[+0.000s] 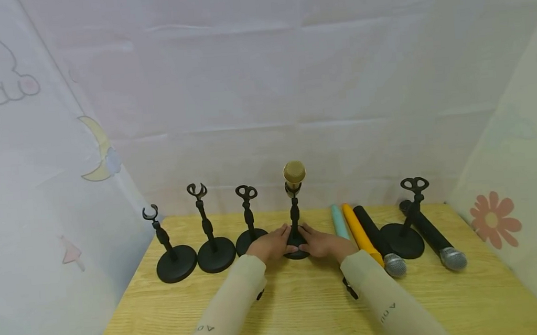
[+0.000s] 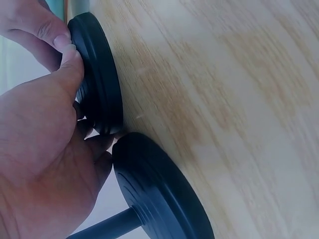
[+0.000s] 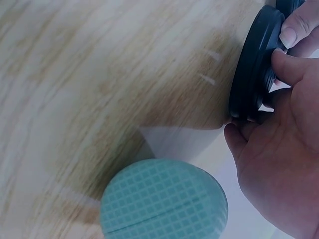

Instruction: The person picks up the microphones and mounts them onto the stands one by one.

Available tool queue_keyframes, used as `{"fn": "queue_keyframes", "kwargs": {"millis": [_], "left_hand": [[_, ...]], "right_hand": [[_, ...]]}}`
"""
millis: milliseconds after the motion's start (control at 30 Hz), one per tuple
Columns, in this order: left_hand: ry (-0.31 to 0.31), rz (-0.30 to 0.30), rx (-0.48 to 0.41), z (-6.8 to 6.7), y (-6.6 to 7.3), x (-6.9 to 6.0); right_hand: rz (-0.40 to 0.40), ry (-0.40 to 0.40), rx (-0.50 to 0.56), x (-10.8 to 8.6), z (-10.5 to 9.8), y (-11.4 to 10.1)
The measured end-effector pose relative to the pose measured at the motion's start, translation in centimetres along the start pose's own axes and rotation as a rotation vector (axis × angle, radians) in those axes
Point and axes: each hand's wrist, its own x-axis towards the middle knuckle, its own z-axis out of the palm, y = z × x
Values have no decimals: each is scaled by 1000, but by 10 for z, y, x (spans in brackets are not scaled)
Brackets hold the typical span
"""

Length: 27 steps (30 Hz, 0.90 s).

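A black microphone stand (image 1: 295, 215) stands upright at the back middle of the table, a gold microphone (image 1: 294, 172) in its clip. My left hand (image 1: 270, 245) grips the left side of its round base (image 2: 97, 69), thumb on top and fingers at the rim. From the other side my right hand (image 1: 323, 243) holds the same base, its thumb also on the upper face. The two thumbs nearly meet at the front. Close by my left fingers is the base of a neighbouring stand (image 2: 154, 189). The teal microphone (image 3: 164, 199) lies beside my right hand.
Stands with bare clips (image 1: 176, 264) line the left; another stand (image 1: 402, 241) is at right. An orange microphone (image 1: 359, 231) and a black microphone (image 1: 373, 233) lie right of the teal one. A second black microphone (image 1: 432, 233) lies farther right. Fabric walls (image 1: 262, 84) enclose the wooden table (image 1: 304, 317).
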Motion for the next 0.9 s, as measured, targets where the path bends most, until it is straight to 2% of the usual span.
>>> {"fn": "queue_keyframes", "kwargs": {"millis": [200,500,600,900], "left_hand": [[19,-21,-40,4,-1,0],[112,-43,-62,16,0,-5],[132,-44,-54,20,2,-9],[172,30,18,32,-7,-30]], "right_hand": [[-28,1,2,3,3,0],[17,57,24,2,5,1],[8,83,31,-1,6,2],[-27,157,2,-11,-4,9]]}}
